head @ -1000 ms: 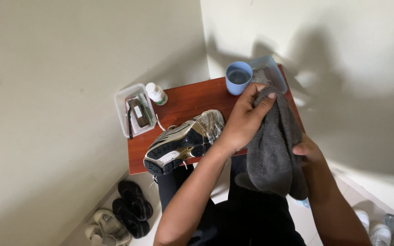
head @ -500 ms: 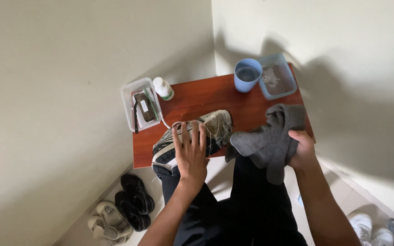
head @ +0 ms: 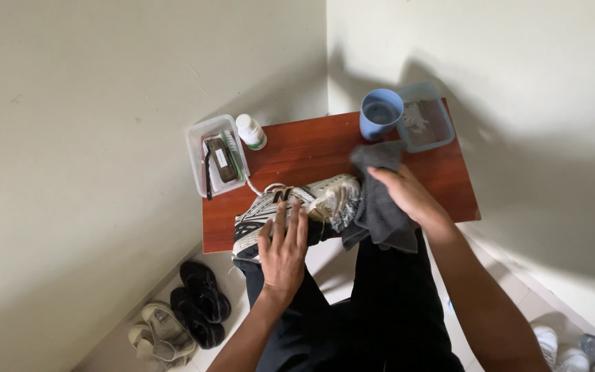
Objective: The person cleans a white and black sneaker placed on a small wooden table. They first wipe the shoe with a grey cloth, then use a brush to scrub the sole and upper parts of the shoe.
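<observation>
On bench [head: 297, 148] front edge: left hand [head: 284, 248] flat on sneaker [head: 290, 210], fingers spread; right hand [head: 408, 196] pinching grey cloth [head: 377, 207] against toe. Risk: sneaker overhangs edge, hard wipe could push it off; cup [head: 380, 114] close behind

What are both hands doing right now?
Left hand: open, fingers spread flat on the sneaker.
Right hand: pressed on the grey cloth against the sneaker's toe; whether its fingers grip it cannot be told.
</observation>
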